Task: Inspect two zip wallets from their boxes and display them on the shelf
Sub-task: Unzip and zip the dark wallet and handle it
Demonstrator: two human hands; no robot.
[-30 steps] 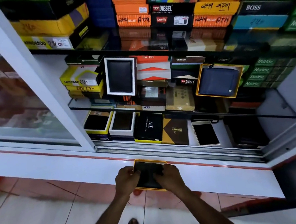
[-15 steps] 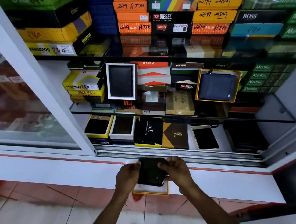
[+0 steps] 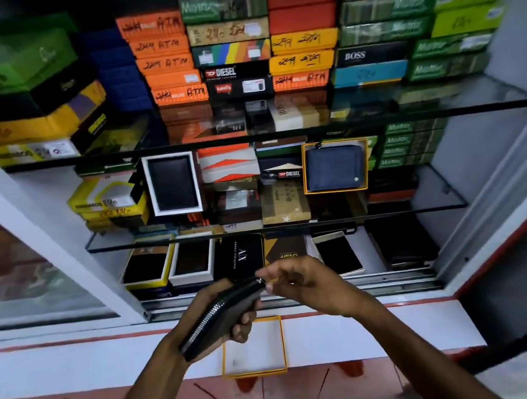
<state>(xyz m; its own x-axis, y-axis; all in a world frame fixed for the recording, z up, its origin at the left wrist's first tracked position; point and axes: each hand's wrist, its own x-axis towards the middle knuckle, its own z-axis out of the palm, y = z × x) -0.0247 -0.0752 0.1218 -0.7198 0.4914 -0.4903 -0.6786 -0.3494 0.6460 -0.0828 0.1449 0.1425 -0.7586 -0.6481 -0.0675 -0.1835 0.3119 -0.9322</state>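
The left hand (image 3: 218,321) grips a black zip wallet (image 3: 222,317) edge-up, zipper teeth facing the camera. At its one o'clock, the right hand (image 3: 303,284) pinches the wallet's top corner between thumb and fingertips (apparently at the zip pull, too small to confirm). Just below, at six o'clock, the yellow-rimmed box (image 3: 253,350) lies open on the white ledge (image 3: 77,361). Farther off, at twelve o'clock, a navy wallet (image 3: 335,167) stands in its yellow box on the glass shelf (image 3: 419,209).
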